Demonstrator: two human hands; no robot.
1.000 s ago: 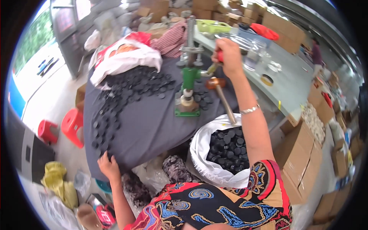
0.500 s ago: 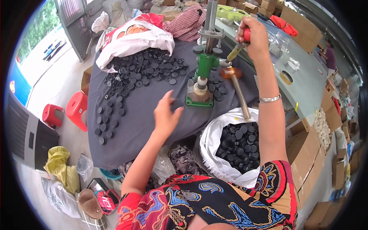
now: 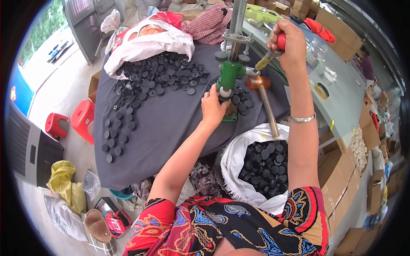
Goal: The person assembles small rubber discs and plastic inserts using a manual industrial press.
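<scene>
Hands, two: right hand (image 3: pixel 291 47) clenched on red-knobbed lever (image 3: pixel 263 62); left hand (image 3: pixel 213 106) at base of green press (image 3: pixel 230 73), whether grasping anything cannot be told. Black caps (image 3: pixel 158 80): loose on tabletop (image 3: pixel 158 132), far left; more in white bag (image 3: pixel 232 164), near right. Step, apparently: loading; next move calls for left hand clear. Red-and-white sack (image 3: pixel 149 49): wording unreadable.

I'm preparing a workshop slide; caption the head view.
Left hand at a green press, right hand gripping its red lever knob; black discs lie on dark cloth.
</scene>
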